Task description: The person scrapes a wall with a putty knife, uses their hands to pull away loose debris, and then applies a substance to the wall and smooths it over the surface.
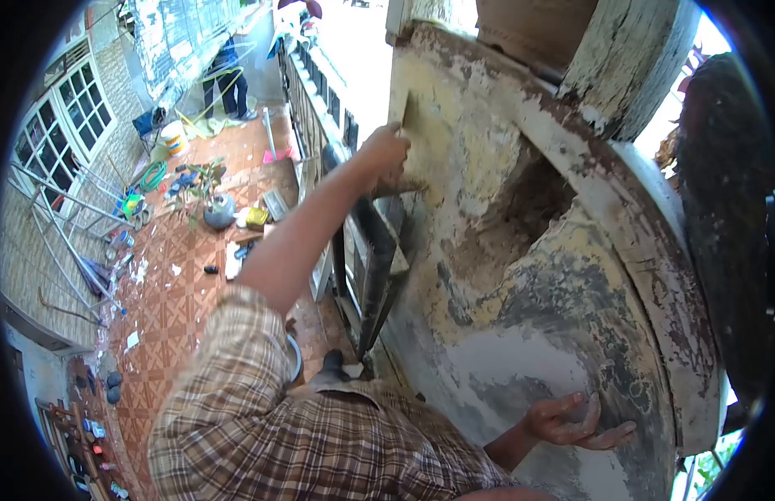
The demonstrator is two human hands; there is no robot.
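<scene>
My left hand (387, 153) reaches up to the upper part of a worn wall (488, 342), its fingers closed round a thin scraper (406, 107). The narrow blade of this tool lies against yellowish, patchy paint. Low on the right, my right hand (578, 424) is beside a smooth pale grey patch, fingers spread and curved, with whitish residue on them and nothing held. Between the two hands, a rough brown hollow (525, 204) shows where the wall surface is broken away. A curved ledge with peeling paint (621, 209) borders the wall.
A dark metal railing (371, 250) runs beside the wall. Left of it, the tiled floor (174, 301) holds a plant pot (220, 212), a bucket (175, 139), a green hose (153, 175) and scattered debris. Another person's legs (227, 88) show farther back. A weathered post (630, 67) rises above the ledge.
</scene>
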